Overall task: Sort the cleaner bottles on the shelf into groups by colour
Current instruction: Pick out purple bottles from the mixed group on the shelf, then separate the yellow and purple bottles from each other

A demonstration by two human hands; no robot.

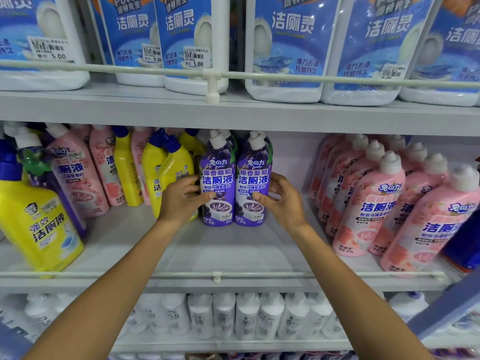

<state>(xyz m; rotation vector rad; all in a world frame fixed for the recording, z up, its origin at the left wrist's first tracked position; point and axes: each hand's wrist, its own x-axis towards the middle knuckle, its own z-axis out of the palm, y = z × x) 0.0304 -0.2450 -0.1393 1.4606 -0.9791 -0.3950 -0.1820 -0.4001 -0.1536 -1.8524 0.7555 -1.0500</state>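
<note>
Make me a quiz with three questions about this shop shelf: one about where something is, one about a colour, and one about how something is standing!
1. The two purple bottles being held stand on which level? A top, B middle, C bottom
2. The yellow bottles have caps that are: A white, B blue, C red
3. The purple bottles are: A lying down, B upside down, C upright

Answers:
1 B: the left hand and right hand each grip one on the middle shelf.
2 B: blue caps top the yellow ones.
3 C: their white caps point up.
</note>
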